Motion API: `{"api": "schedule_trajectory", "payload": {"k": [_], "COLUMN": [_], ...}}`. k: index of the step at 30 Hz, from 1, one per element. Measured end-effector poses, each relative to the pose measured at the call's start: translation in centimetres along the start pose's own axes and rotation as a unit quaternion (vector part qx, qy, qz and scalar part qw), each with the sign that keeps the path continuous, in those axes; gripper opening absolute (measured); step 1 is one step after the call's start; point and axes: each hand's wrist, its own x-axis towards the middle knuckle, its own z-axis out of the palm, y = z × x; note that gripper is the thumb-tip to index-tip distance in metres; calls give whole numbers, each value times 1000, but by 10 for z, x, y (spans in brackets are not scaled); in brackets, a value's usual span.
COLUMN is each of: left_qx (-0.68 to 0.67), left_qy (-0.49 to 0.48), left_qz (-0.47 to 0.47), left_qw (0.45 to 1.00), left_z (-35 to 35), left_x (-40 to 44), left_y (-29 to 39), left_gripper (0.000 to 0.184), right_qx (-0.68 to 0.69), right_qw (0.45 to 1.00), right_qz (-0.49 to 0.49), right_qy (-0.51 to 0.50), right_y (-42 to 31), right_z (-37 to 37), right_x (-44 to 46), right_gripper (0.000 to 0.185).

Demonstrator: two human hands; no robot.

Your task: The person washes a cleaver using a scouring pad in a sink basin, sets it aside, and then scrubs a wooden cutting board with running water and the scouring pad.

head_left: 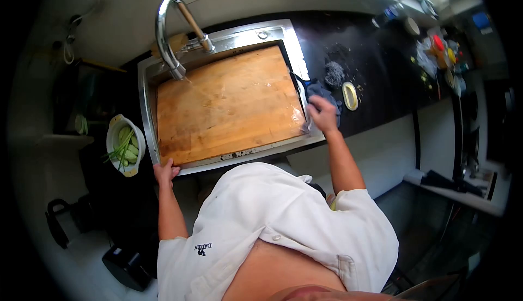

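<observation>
A large wooden cutting board (229, 104) lies over the basin of a steel sink (294, 34), its surface wet in places. At the board's near left corner is my left hand (165, 170), closed around the edge with the thumb on top. My right hand (323, 113) is closed beside the board's right edge, over a dark grey-blue cloth (332, 96). Something clear and shiny shows by its fingers, too small to make out. The curved chrome faucet (163, 25) points down over the board's far left part.
Left of the sink stands a white bowl (140, 132) with green vegetable pieces. A steel scouring pad (334, 74) and a pale oval dish (350, 96) are on the black counter (376, 66). Further right are a bottle (389, 14) and several packages. A ledge with dishes runs behind.
</observation>
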Motion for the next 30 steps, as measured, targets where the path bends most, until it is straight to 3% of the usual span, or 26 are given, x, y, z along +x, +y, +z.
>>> {"api": "schedule_trajectory", "payload": {"k": [1,3,4,5,6,7,9,11,13,15,16,18,19,20,21,22,27,30], "left_qx": [45,241,340,344,354,366,346,325,311,297,324,348,348,354,361,368,389,396], "left_qy": [-6,114,169,147,167,186,192,168,146,78,70,26,10,4,-3,-11,-57,-82], "left_qz": [-6,106,153,81,102,123,258,351,422,463,489,489,496,498,500,501,483,479], "left_qw": [999,958,912,924,914,903,881,862,839,832,807,799,796,792,787,783,782,779], "left_z": [-4,-4,-5,-3,5,9,10,9,12,14,15,13,13,11,10,9,6,4], "left_x": [7,7,6,-15,-38,-51,-33,-18,-13,-11,-2,2,7,8,8,8,12,15], "left_y": [-8,-18,-18,3,22,31,9,0,3,14,10,14,15,16,18,19,21,26], "left_gripper": [43,52,57,65,62,58,54,53,52,55,59,65,66,67,68,69,73,75], "right_qx": [-32,-223,-278,-332,-363,-395,-391,-355,-318,-203,-109,-26,-157,-133,-192,-203,-96,-136], "right_qw": [997,961,950,933,927,914,913,930,927,959,974,977,976,987,963,955,930,927], "right_qz": [-16,-73,-20,34,60,85,117,42,-79,-143,-191,-207,-135,-43,-187,-215,-242,-243], "right_qy": [68,147,139,131,77,23,-1,89,183,134,64,-41,-63,-81,-10,-9,-258,-250], "right_y": [15,40,49,57,64,72,93,90,44,-5,-47,-62,-65,-80,-77,-91,-186,-193], "right_z": [-4,-16,-14,-12,-12,-14,-20,-27,-14,22,46,123,162,205,235,266,405,378], "right_x": [20,67,88,104,116,126,151,172,178,175,164,135,107,83,84,78,19,28], "right_gripper": [38,50,55,60,58,57,54,49,45,39,32,30,28,28,28,30,36,36]}}
